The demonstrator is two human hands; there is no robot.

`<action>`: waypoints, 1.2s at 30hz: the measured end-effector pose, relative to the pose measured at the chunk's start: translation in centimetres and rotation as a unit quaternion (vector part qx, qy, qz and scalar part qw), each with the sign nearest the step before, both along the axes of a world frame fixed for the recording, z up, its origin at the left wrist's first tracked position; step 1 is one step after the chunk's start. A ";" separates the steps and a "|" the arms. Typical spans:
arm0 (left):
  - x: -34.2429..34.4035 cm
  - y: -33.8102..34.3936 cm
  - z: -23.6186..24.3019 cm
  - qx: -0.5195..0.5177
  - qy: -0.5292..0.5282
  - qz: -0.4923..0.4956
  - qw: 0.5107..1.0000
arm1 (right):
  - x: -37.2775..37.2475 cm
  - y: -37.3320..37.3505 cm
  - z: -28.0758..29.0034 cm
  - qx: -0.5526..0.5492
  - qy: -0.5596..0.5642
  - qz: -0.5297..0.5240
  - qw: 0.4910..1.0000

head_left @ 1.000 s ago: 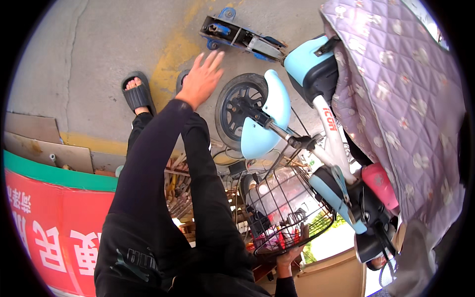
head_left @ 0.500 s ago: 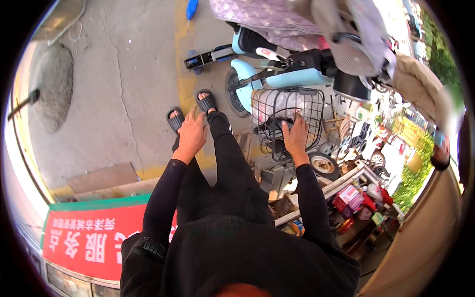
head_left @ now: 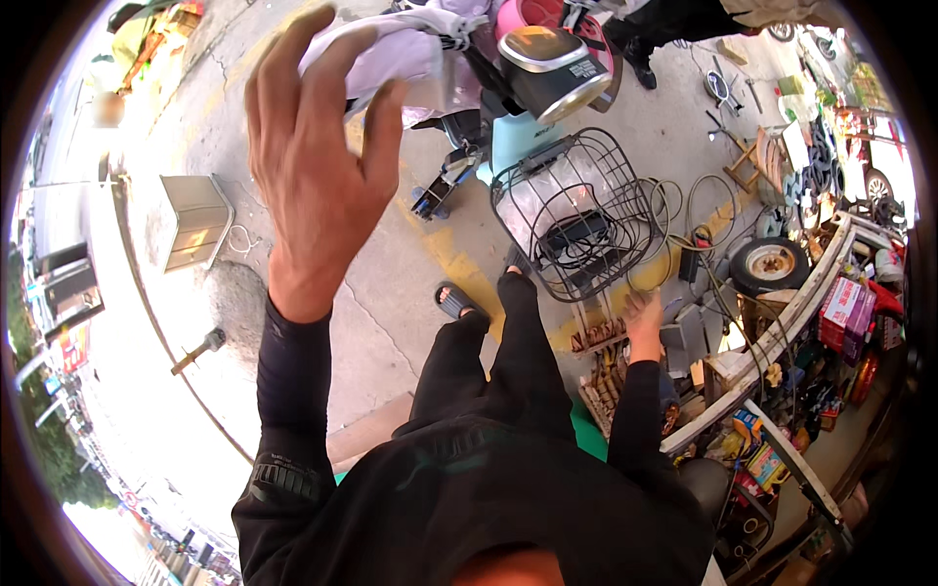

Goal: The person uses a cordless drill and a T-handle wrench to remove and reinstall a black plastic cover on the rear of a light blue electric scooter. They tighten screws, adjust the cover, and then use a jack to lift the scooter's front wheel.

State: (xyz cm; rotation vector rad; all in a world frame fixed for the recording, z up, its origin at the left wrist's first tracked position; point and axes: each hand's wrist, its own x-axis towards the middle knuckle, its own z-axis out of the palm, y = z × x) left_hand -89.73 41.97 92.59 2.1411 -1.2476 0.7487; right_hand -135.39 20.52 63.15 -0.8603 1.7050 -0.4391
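Observation:
My left hand point(head_left: 318, 186) is raised high with its fingers apart and holds nothing. Its fingertips overlap the view of a lilac cover point(head_left: 391, 73) draped on a light blue electric scooter point(head_left: 523, 142); whether they touch cannot be told. My right hand point(head_left: 642, 317), slightly blurred, hangs just below the scooter's black wire basket point(head_left: 653, 217), fingers stretched and nothing visible in them. Inside the basket lie a clear plastic bag point(head_left: 557, 184) and a black device with cables point(head_left: 572, 232). Above the basket sits the scooter's round headlight point(head_left: 552, 73).
To the right are a small wheel point(head_left: 770, 264), looped cables point(head_left: 674, 210) and a white-edged bench point(head_left: 782, 337) crowded with boxes and tools. A metal box point(head_left: 195, 220) and a boulder point(head_left: 234, 298) stand left. Another person's dark legs point(head_left: 664, 24) show at the top.
My left hand has risen and come forward toward the lilac cover. My right hand has moved from over the basket to below it. The view has turned, showing more of the bench.

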 end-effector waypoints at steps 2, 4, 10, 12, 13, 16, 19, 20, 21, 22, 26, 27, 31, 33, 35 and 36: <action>1.0 -6.4 0.1 0.112 -0.011 -0.008 0.994 | -1.7 -0.7 -6.2 0.083 -0.021 0.029 0.996; 2.3 -11.0 -2.3 0.194 -0.053 0.000 0.980 | -2.3 -1.1 -13.2 0.165 -0.053 0.069 0.982; 5.7 -16.5 -11.3 0.256 0.019 0.063 0.965 | -5.7 1.5 -31.0 0.188 -0.058 0.142 0.970; 4.6 -17.4 -10.6 0.328 0.097 0.078 0.936 | -3.8 0.7 -32.6 0.229 -0.048 0.177 0.956; 4.3 -17.3 -10.0 0.372 0.153 0.089 0.911 | -2.7 0.3 -32.8 0.244 -0.044 0.198 0.948; 6.7 -19.1 -9.2 0.306 0.233 0.068 0.921 | 0.9 -2.1 -33.1 0.280 -0.033 0.273 0.920; 9.5 -22.3 -7.7 0.217 0.378 -0.003 0.900 | 6.2 -5.6 -32.6 0.299 -0.038 0.387 0.872; 11.5 -24.4 -10.3 0.227 0.400 -0.065 0.885 | 5.9 -7.4 -32.5 0.295 -0.018 0.400 0.868; 11.8 -25.2 -8.0 0.254 0.388 -0.058 0.884 | 8.7 -7.4 -33.1 0.303 -0.049 0.451 0.838; 11.4 -26.0 -9.3 0.182 0.435 -0.014 0.881 | 9.7 -8.4 -33.7 0.299 -0.048 0.481 0.823; 17.0 -28.2 -9.6 0.486 0.093 -0.015 0.869 | 12.4 -10.8 -36.8 0.286 -0.066 0.539 0.790; 17.1 -29.6 -9.9 0.537 -0.011 -0.038 0.843 | 12.7 -11.1 -37.4 0.287 -0.069 0.539 0.789; 14.3 -33.2 -11.2 0.636 -0.387 -0.087 0.662 | 13.6 -10.2 -40.2 0.321 -0.046 0.500 0.803; 17.1 -31.3 -10.8 0.495 -0.166 -0.056 0.851 | 14.2 -10.0 -40.8 0.334 -0.048 0.451 0.826; 17.1 -30.3 -12.1 0.256 0.187 0.029 0.948 | 14.4 -10.3 -40.4 0.342 -0.068 0.378 0.858; 15.7 -30.5 -12.7 0.012 0.375 0.071 0.924 | 15.3 -10.1 -41.7 0.339 -0.080 0.395 0.850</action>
